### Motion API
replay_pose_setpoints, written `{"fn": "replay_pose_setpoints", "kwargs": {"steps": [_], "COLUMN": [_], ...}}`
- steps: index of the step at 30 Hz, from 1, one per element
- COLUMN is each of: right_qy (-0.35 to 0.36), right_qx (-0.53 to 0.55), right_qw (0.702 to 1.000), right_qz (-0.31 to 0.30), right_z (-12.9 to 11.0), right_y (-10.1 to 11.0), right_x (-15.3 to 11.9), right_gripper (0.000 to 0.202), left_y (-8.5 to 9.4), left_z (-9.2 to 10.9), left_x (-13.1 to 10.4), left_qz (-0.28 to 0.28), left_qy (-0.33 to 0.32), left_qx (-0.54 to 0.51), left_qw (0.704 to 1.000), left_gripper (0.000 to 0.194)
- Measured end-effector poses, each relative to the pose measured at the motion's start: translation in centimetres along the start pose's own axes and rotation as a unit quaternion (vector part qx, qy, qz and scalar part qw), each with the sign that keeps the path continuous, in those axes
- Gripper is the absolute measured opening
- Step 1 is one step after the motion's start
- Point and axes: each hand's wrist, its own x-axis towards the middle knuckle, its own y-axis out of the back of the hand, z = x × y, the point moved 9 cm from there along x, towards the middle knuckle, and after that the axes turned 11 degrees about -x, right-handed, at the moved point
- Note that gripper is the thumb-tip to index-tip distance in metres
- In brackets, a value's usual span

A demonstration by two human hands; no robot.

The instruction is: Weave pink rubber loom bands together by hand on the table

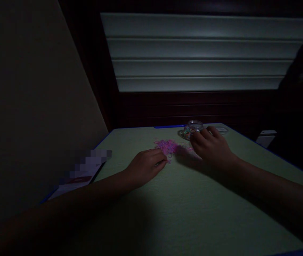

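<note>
A heap of small pink and purple rubber bands (167,146) lies on the pale green table. At its near edge is my left hand (148,165), thumb and forefinger pinched together on a small pink rubber band (169,161). My right hand (211,145) is raised over the table, just in front of a clear jar (194,124) with coloured rings inside. Its fingers are curled downward and their tips are partly hidden, so what they hold cannot be made out. Below it, another pinkish patch (190,152) lies in shadow.
A clear round lid (222,130) lies right of the jar. Papers or a booklet (82,174), partly blurred out, rest along the table's left edge. The blue-rimmed table (151,220) stands against a slatted panel (194,67). A white object (266,138) stands beyond the right edge.
</note>
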Motion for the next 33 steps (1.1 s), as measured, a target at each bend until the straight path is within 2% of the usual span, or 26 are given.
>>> {"fn": "replay_pose_setpoints", "kwargs": {"steps": [2, 5, 9, 12, 15, 21, 28, 33], "right_qy": [-0.053, -0.117, -0.142, -0.145, -0.145, -0.151, -0.156, -0.147], "right_qx": [-0.018, 0.002, 0.007, -0.037, -0.071, -0.072, -0.096, -0.093], "right_qw": [0.998, 0.991, 0.986, 0.985, 0.98, 0.973, 0.969, 0.974], "right_qz": [-0.011, -0.059, -0.086, -0.085, -0.114, -0.158, -0.167, -0.143], "right_z": [1.9, 4.3, 5.6, 6.0, 6.3, 6.7, 6.5, 6.0], "right_y": [0.2, -0.5, -1.1, -1.1, -1.6, -2.4, -1.7, -1.1], "right_x": [0.1, 0.0, -0.1, -0.3, -0.6, -1.0, -0.8, -0.5], "right_gripper": [0.022, 0.02, 0.022, 0.022, 0.022, 0.023, 0.025, 0.023], "left_y": [0.0, -0.1, -0.2, -0.3, -0.4, -0.4, -0.6, -0.6], "left_z": [0.0, -0.1, -0.2, -0.3, -0.3, -0.4, -0.4, -0.5], "left_x": [0.0, 0.0, 0.1, 0.1, 0.1, 0.1, 0.1, 0.1], "left_qz": [0.001, -0.003, -0.005, -0.008, -0.01, -0.008, -0.014, -0.015], "left_qy": [0.0, -0.002, -0.004, 0.002, 0.003, 0.009, 0.008, 0.005], "left_qx": [-0.001, -0.002, 0.003, 0.005, 0.005, 0.007, 0.012, 0.013], "left_qw": [1.0, 1.0, 1.0, 1.0, 1.0, 1.0, 1.0, 1.0], "left_gripper": [0.019, 0.019, 0.019, 0.019, 0.019, 0.018, 0.019, 0.019]}}
